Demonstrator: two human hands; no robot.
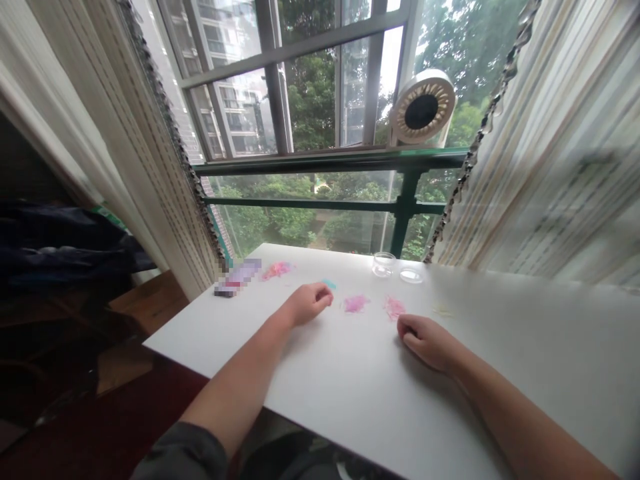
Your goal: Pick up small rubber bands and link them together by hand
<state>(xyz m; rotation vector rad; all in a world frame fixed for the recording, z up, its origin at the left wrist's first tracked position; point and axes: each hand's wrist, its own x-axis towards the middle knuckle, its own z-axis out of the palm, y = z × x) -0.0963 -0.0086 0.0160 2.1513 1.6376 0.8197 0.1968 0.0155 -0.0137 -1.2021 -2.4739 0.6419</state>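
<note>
Both of my hands rest on a white table (350, 393) in front of a window. My left hand (307, 303) lies with its fingers curled in, its fingertips beside a small teal piece (329, 284). My right hand (425, 340) is also curled, knuckles up, just below a small pink pile (394, 307). A second pink-purple pile (355, 304) lies between the hands. Whether either hand holds anything is hidden by the fingers. Another pink pile (277, 270) lies farther left.
A small clear round container (384, 264) and its lid (411, 275) stand at the table's far edge. A blurred purple packet (237, 277) lies at the far left. A round white fan (423, 108) sits on the green window rail. Curtains hang on both sides.
</note>
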